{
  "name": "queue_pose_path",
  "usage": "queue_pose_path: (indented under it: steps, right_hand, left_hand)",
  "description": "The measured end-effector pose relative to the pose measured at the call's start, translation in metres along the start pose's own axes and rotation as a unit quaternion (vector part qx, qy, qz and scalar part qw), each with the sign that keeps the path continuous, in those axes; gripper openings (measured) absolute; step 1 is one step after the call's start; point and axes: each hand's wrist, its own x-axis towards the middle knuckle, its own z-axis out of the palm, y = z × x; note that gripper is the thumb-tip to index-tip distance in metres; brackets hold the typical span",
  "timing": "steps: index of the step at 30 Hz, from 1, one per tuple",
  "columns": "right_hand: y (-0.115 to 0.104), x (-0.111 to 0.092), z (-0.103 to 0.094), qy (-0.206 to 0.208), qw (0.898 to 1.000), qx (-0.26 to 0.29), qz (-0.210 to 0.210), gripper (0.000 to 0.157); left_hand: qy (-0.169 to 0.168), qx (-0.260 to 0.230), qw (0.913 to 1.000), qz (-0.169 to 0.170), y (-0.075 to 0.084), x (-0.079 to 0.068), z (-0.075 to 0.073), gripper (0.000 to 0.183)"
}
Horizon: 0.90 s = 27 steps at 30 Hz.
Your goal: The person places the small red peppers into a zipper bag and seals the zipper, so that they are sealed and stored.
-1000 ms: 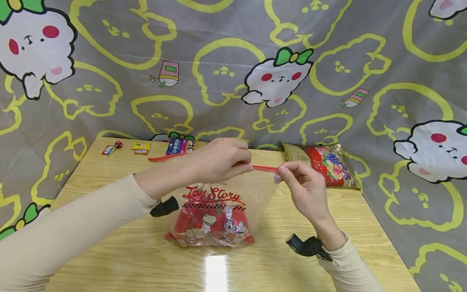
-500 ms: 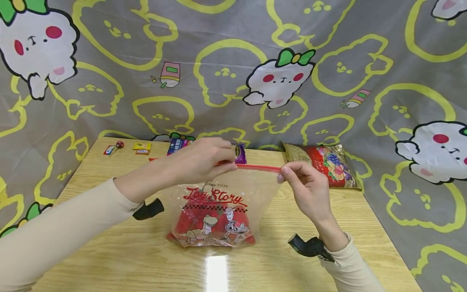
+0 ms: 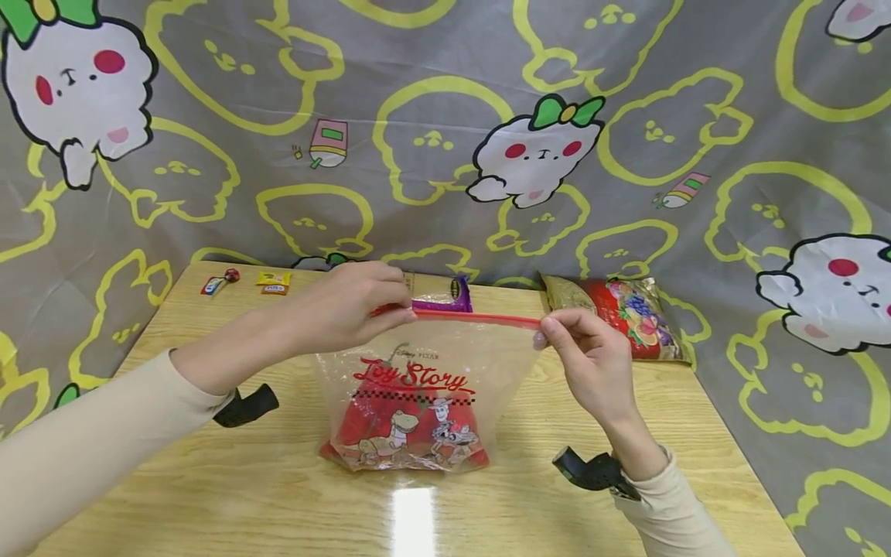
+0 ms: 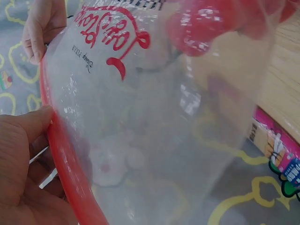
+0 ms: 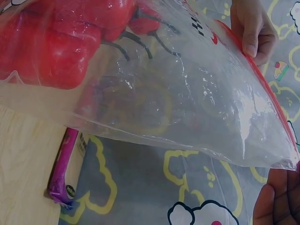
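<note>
A clear zip bag [image 3: 411,371] with a red zip strip and "Toy Story" print stands upright on the wooden table. Inside its lower part are glossy red rounded things [image 5: 51,42] with thin dark stems. My left hand [image 3: 365,305] pinches the zip strip left of its middle, thumb along the red edge in the left wrist view. My right hand [image 3: 592,360] pinches the strip's right end between thumb and finger. Between the hands the strip is stretched straight. The left part of the strip is hidden behind my left hand and forearm.
Behind the bag lies a purple snack pack [image 3: 461,295]. A red and gold fruit-print bag [image 3: 626,317] rests at the back right. At the back left are a lollipop [image 3: 231,275] and small yellow and orange candy packets [image 3: 274,280]. A patterned cloth [image 3: 431,170] hangs behind the table.
My left hand has slid leftward along the zip strip, away from the right hand, uncovering more of the strip and the purple pack behind. My right hand stays at the right end.
</note>
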Motion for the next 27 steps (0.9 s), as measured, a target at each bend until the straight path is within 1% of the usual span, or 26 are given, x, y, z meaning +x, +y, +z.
queue_pose_path:
  steps: [3, 6, 12, 16, 20, 23, 27]
  right_hand:
    - [0.0, -0.001, -0.001, 0.002, 1.0, 0.003, 0.0, 0.01]
    - [0.001, -0.002, -0.001, 0.004, 1.0, 0.001, 0.0, 0.01]
    - [0.0, -0.002, -0.002, 0.002, 1.0, -0.014, -0.006, 0.011]
    - [0.001, -0.003, -0.002, 0.003, 1.0, -0.021, -0.008, 0.011]
    - [0.002, -0.003, -0.003, 0.005, 1.0, -0.02, -0.008, 0.01]
    - [0.003, -0.004, -0.004, 0.006, 1.0, -0.021, -0.01, 0.01]
    - [0.005, -0.004, -0.005, 0.008, 0.999, -0.031, -0.013, 0.01]
  left_hand:
    - [0.002, 0.006, 1.0, -0.003, -0.002, -0.005, -0.002, 0.01]
    - [0.011, 0.011, 0.9999, -0.001, -0.004, -0.011, -0.004, 0.009]
    - [0.027, 0.024, 0.9993, 0.001, -0.01, -0.025, -0.01, 0.008]
    - [0.034, 0.02, 0.9992, -0.004, -0.014, -0.035, -0.013, 0.004]
    - [0.033, 0.014, 0.9992, -0.018, -0.018, -0.044, -0.016, 0.003]
    - [0.028, 0.017, 0.9991, -0.027, -0.02, -0.049, -0.018, 0.003]
    - [0.029, 0.025, 0.9987, -0.034, -0.022, -0.055, -0.021, 0.003]
